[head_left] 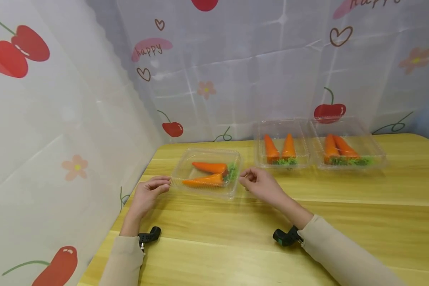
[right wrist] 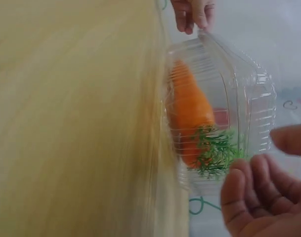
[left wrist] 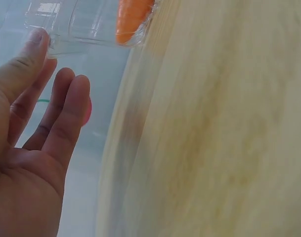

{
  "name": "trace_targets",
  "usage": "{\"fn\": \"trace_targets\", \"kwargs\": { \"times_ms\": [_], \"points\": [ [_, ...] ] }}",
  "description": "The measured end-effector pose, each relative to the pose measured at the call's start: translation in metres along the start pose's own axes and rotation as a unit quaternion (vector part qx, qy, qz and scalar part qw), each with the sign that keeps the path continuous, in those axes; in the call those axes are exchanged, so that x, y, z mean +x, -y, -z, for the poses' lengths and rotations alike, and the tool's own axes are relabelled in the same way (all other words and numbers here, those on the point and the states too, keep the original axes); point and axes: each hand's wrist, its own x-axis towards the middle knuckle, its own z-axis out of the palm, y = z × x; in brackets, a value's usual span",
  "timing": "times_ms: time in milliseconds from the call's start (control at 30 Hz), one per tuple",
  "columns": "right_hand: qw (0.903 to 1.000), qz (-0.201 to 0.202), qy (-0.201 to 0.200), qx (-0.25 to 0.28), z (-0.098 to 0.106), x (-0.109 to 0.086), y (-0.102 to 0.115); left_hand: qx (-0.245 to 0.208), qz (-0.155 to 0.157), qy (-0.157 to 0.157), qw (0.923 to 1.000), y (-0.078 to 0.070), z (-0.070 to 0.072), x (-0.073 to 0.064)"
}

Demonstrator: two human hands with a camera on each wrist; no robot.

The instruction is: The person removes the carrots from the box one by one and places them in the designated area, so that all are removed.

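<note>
A clear plastic clamshell box (head_left: 180, 169) lies on the table with two orange carrots (head_left: 209, 180) inside, their green tops toward the right. At its left edge, my left hand (head_left: 148, 194) pinches the rim between thumb and forefinger; the left wrist view shows the thumb (left wrist: 37, 38) against the plastic. My right hand (head_left: 262, 184) is beside the box's right end, fingers loosely bent. In the right wrist view a gap separates its thumb (right wrist: 291, 139) from the fingers (right wrist: 261, 185), with nothing held. Whether the lid is fully latched, I cannot tell.
Two more clear boxes stand at the back right, a nearer-to-middle box (head_left: 302, 137) and a far-right box (head_left: 373, 149), each with two carrots. A cherry-print curtain (head_left: 236, 71) hangs behind and left of the wooden table (head_left: 214, 246).
</note>
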Motion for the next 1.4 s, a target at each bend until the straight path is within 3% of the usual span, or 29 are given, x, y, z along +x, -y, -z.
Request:
{"fn": "trace_targets", "kwargs": {
  "times_ms": [67, 167, 300, 433, 667, 1033, 1267, 1400],
  "points": [
    [0.9969, 0.065, -0.019, -0.041, -0.001, -0.002, 0.003, 0.005, -0.017, -0.002, 0.9998, -0.001, -0.001, 0.000],
    [0.9819, 0.169, -0.024, -0.082, -0.003, -0.003, 0.005, 0.028, -0.038, -0.002, 0.9989, -0.001, -0.002, 0.000],
    [0.9639, 0.240, -0.011, -0.114, -0.004, -0.003, 0.002, 0.078, -0.053, 0.002, 0.9956, -0.002, -0.002, 0.000],
    [0.9589, 0.258, 0.004, -0.118, -0.005, -0.004, -0.001, 0.092, -0.058, 0.011, 0.9940, -0.003, -0.002, -0.002],
    [0.9413, 0.291, 0.016, -0.171, -0.006, -0.005, -0.005, 0.112, -0.061, 0.025, 0.9915, -0.007, -0.002, -0.007],
    [0.9173, 0.334, -0.003, -0.217, -0.005, -0.005, -0.004, 0.109, -0.087, 0.028, 0.9898, -0.013, -0.009, -0.016],
    [0.9103, 0.348, -0.026, -0.223, -0.010, -0.004, -0.006, 0.106, -0.077, 0.031, 0.9908, -0.014, -0.012, -0.017],
    [0.9135, 0.342, -0.034, -0.218, -0.011, -0.005, -0.006, 0.107, -0.066, 0.030, 0.9917, -0.015, -0.015, -0.018]
  ]
}}
